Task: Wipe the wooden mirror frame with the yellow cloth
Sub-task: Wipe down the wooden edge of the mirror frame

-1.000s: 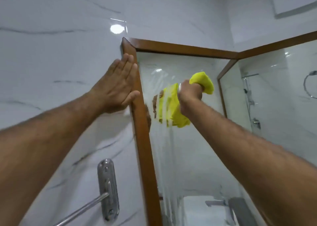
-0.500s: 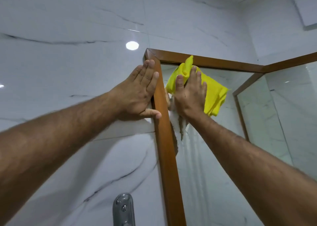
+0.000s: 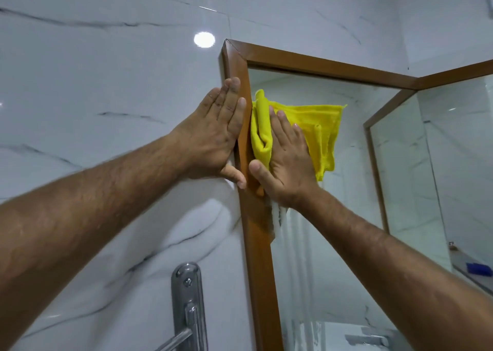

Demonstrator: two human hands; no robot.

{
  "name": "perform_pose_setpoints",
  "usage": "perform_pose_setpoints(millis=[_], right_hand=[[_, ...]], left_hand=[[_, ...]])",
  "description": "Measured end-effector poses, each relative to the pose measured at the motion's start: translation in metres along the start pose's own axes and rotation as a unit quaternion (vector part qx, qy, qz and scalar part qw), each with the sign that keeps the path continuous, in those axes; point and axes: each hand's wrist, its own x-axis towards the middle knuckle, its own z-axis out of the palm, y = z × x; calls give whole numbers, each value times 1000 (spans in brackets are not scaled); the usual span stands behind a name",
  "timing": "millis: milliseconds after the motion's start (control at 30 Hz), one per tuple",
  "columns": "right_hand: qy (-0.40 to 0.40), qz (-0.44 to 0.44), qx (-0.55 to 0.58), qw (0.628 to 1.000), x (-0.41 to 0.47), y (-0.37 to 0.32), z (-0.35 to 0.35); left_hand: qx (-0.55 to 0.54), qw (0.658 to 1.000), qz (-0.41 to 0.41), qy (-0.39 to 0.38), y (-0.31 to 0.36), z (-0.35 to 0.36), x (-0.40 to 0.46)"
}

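Two hands up, picture centre: your left hand (image 3: pixel 213 140) flat, fingers spread, on wall and frame (image 3: pixel 257 244) edge; right hand (image 3: pixel 286 164) flat, not clenched, pressing yellow cloth (image 3: pixel 320 126) against mirror (image 3: pixel 328 244) beside frame.

The right hand (image 3: pixel 286 164) hides part of the yellow cloth (image 3: pixel 317 126); the bottom edge crops the wooden frame (image 3: pixel 260 257).

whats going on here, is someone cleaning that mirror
Yes. A person is cleaning a wall mirror with a wooden frame. The right hand lies flat, pressing a yellow cloth against the glass right beside the frame's left upright, near the top corner. The left hand rests open on the white marbled wall tile, fingers overlapping the frame's outer edge. Wet streaks show on the glass below the cloth. A chrome towel-bar bracket sits lower on the wall.
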Motion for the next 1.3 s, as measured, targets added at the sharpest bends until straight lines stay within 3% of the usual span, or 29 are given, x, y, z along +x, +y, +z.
perform_pose_setpoints(millis=[267, 533, 800, 1067, 1300], right_hand=[[-75, -31, 2, 997, -84, -3, -1], [-42, 3, 85, 996, -15, 3, -8], [-19, -23, 122, 992, -86, -5, 8], [-112, -48, 97, 988, -181, -16, 2], [-130, -71, 70, 986, -154, -8, -7]], left_hand=[[-5, 1000, -17, -23, 29, 3, -28], [-29, 999, -23, 11, 25, 3, -25], [-73, 997, 9, 37, 52, 26, -48], [-74, 997, -2, -7, 93, 32, -82], [-84, 996, -11, -23, 112, 35, -97]])
